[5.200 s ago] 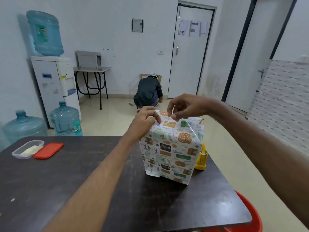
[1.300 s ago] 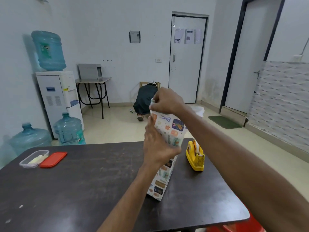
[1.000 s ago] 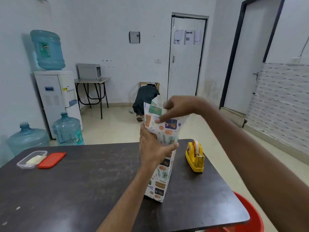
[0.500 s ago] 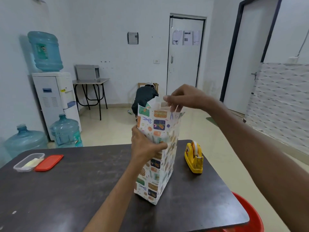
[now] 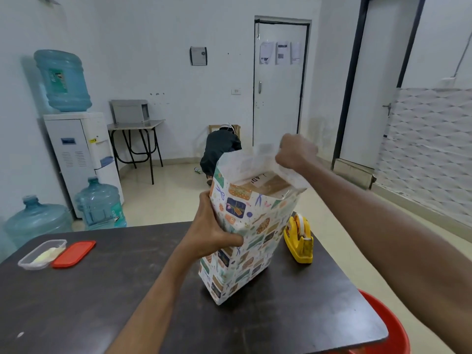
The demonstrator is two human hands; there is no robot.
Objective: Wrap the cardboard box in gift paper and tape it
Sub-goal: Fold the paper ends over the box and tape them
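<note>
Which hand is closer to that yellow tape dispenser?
The left hand, gripping the wrapped box's side, with the box between it and the tape dispenser. The right hand pinches paper high above.

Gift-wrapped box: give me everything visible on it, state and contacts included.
The gift-wrapped box stands tall on the dark table, tilted slightly. White paper with colourful printed motifs covers its sides. The top is still open, brown cardboard showing inside. The left hand grips its side; the right hand holds the upper paper flap. A yellow tape dispenser sits beside it.

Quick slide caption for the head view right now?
Left hand steadies the upright gift-wrapped box while right hand pulls open top paper; yellow tape dispenser beside it.
</note>
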